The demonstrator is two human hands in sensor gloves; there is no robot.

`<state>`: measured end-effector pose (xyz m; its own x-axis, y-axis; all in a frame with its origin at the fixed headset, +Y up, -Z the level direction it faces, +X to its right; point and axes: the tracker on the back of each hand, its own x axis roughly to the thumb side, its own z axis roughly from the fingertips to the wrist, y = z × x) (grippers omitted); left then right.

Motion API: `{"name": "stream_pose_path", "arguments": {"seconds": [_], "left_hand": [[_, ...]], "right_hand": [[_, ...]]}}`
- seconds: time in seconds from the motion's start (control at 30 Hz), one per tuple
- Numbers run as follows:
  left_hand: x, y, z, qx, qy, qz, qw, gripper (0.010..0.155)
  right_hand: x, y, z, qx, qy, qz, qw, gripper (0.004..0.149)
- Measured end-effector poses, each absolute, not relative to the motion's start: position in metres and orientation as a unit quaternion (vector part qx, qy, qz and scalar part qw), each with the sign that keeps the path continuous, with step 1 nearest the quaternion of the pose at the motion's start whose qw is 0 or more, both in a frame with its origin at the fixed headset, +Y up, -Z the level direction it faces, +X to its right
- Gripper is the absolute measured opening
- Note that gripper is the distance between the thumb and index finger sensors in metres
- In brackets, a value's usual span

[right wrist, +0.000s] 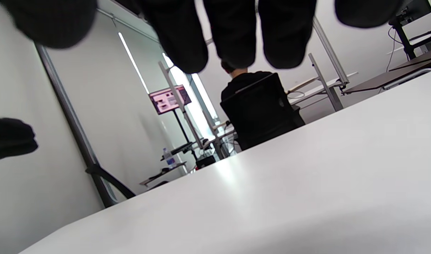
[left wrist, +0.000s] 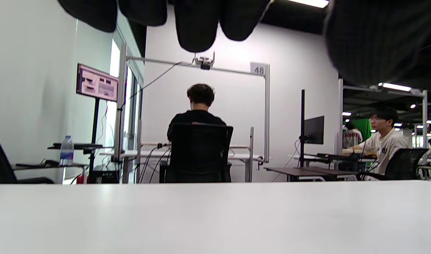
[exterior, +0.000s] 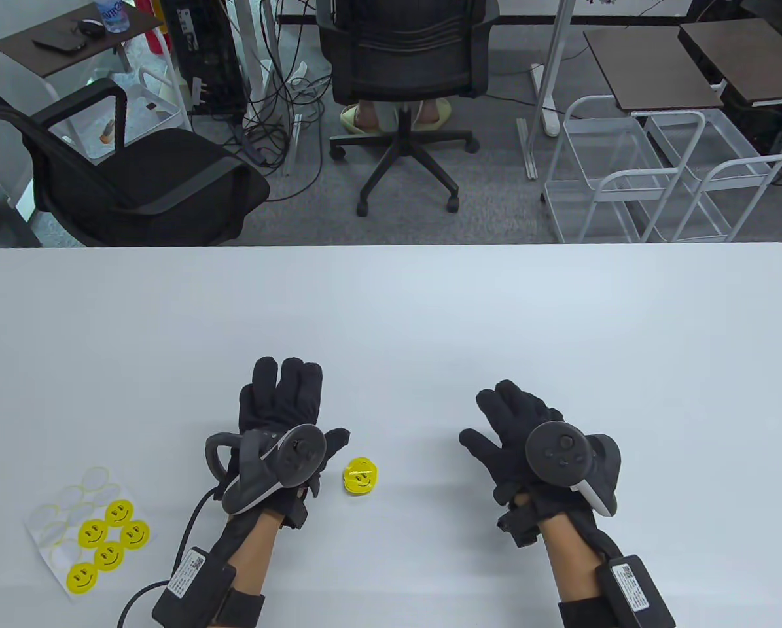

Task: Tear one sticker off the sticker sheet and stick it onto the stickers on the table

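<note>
A sticker sheet (exterior: 86,530) with several yellow smiley stickers and several empty circles lies at the table's front left. A small stack of yellow smiley stickers (exterior: 360,476) lies on the table between my hands. My left hand (exterior: 286,409) is just left of the stack, fingers stretched out over the table, holding nothing. My right hand (exterior: 505,418) is further right, fingers spread, holding nothing. In the wrist views only the fingertips (left wrist: 196,26) (right wrist: 233,38) hang in over the bare table; no sticker shows there.
The white table (exterior: 391,314) reaches its far edge at mid-frame. Beyond it stand two black office chairs (exterior: 404,72), wire carts (exterior: 652,176) and small side tables. Cables run from both wrist units at the front edge.
</note>
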<state>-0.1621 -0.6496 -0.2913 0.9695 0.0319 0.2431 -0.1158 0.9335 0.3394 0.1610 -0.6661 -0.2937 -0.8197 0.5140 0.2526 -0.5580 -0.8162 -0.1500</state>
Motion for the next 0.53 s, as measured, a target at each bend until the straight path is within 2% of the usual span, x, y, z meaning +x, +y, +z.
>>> {"name": "stream_pose_path", "arguments": {"seconds": [0.2,0.53], "left_hand": [[-0.168,-0.653,-0.287,0.162,-0.145,0.064,0.974,0.094],[-0.174,-0.656,-0.287,0.159,-0.150,0.086,0.972,0.093]], "right_hand": [[0.143,-0.667,-0.290,0.117,-0.120,0.946,0.278,0.077],[0.150,-0.663,-0.286,0.118,-0.133,0.945,0.275,0.077]]}}
